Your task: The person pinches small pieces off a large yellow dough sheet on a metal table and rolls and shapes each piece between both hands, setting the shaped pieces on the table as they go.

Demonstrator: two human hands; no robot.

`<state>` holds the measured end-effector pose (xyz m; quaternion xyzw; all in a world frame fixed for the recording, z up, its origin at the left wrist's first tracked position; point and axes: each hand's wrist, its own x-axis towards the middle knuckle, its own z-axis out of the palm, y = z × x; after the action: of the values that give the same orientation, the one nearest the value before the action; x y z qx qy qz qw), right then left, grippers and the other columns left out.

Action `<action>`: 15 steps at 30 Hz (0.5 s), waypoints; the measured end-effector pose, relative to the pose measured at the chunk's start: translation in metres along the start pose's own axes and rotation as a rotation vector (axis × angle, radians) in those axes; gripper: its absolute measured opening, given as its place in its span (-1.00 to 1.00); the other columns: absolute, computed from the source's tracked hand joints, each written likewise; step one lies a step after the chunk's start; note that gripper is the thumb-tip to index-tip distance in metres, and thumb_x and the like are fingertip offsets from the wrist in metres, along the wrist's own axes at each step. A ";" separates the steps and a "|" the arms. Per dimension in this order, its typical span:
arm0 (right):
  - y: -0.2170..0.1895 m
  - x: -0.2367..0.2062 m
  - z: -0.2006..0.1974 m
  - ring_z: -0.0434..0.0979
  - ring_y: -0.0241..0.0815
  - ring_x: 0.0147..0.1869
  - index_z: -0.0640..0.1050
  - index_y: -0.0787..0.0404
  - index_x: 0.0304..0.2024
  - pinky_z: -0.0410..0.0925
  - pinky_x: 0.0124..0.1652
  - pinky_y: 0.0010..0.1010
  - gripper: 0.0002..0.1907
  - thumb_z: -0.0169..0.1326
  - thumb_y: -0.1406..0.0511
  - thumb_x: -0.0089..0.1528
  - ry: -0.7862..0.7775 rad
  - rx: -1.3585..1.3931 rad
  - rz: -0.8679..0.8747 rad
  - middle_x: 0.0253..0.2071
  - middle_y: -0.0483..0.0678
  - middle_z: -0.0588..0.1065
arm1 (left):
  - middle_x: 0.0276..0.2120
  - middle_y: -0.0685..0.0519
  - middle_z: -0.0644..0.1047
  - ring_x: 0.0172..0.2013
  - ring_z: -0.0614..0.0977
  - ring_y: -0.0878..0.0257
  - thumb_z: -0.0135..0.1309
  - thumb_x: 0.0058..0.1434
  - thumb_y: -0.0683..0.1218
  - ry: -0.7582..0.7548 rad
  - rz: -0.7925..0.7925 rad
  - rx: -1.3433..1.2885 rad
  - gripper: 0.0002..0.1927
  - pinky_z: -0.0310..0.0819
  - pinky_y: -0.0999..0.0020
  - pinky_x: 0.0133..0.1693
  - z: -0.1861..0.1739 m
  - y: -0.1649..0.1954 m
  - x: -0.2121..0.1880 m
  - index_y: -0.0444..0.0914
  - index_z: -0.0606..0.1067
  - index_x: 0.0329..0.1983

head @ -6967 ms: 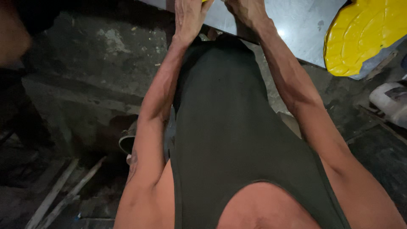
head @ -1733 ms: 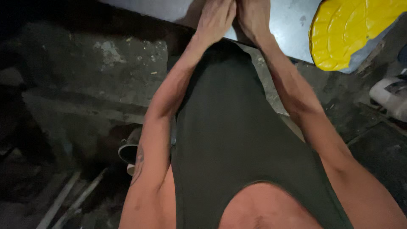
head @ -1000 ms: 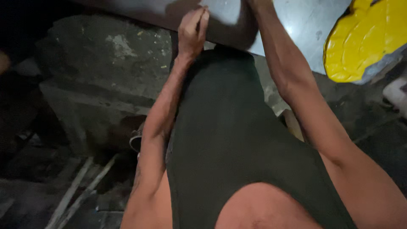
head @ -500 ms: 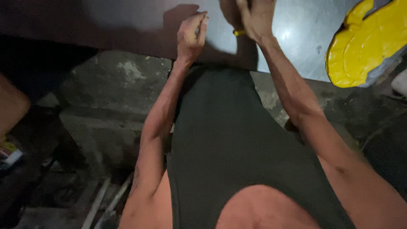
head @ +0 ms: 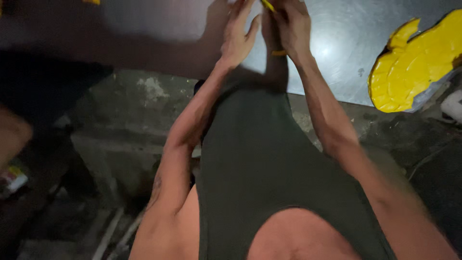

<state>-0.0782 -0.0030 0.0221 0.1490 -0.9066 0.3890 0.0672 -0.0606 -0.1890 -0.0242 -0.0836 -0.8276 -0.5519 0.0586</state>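
Yellow is the little piece my right hand pinches at the top, over the shiny metal sheet. My left hand is just beside it, fingers spread open, holding nothing. A big yellow molded piece lies far right.

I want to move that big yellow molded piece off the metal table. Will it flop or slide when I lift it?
The yellow piece looks like thin ribbed sheet, so it probably flexes rather than droops. It seems light for its size. It overhangs the smooth, shiny table edge, so a nudge may slide or tip it off.
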 end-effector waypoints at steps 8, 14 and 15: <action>-0.040 -0.097 -0.059 0.55 -0.30 -0.13 0.61 0.35 -0.10 0.45 -0.02 -0.40 -0.89 0.20 0.39 0.41 0.071 0.556 0.674 -0.22 -0.07 0.59 | 0.03 -0.13 0.52 0.02 0.55 -0.14 0.18 0.40 -0.11 -0.061 0.098 0.215 -0.64 0.46 -0.02 0.05 0.029 0.011 0.012 -0.28 0.46 0.21; -0.048 -0.104 -0.087 0.54 -0.33 -0.08 0.60 0.34 -0.05 0.42 0.01 -0.44 -0.87 0.21 0.38 0.40 0.108 1.046 0.666 -0.16 -0.09 0.57 | 0.25 -0.26 0.40 0.06 0.59 -0.12 -0.09 0.43 -0.26 -0.029 0.069 -0.069 -0.58 0.56 0.12 0.01 0.034 0.016 0.011 -0.29 0.38 0.35; -0.049 -0.104 -0.091 0.53 -0.33 -0.07 0.60 0.34 -0.03 0.40 0.02 -0.44 -0.86 0.22 0.38 0.41 0.119 1.120 0.664 -0.15 -0.08 0.57 | 0.15 -0.25 0.45 -0.05 0.61 -0.11 -0.08 0.41 -0.22 -0.020 -0.041 -0.075 -0.62 0.54 0.11 -0.10 0.031 0.015 0.013 -0.32 0.40 0.29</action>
<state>0.0371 0.0532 0.0937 -0.1482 -0.5593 0.8101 -0.0943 -0.0705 -0.1536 -0.0203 -0.0742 -0.8085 -0.5827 0.0358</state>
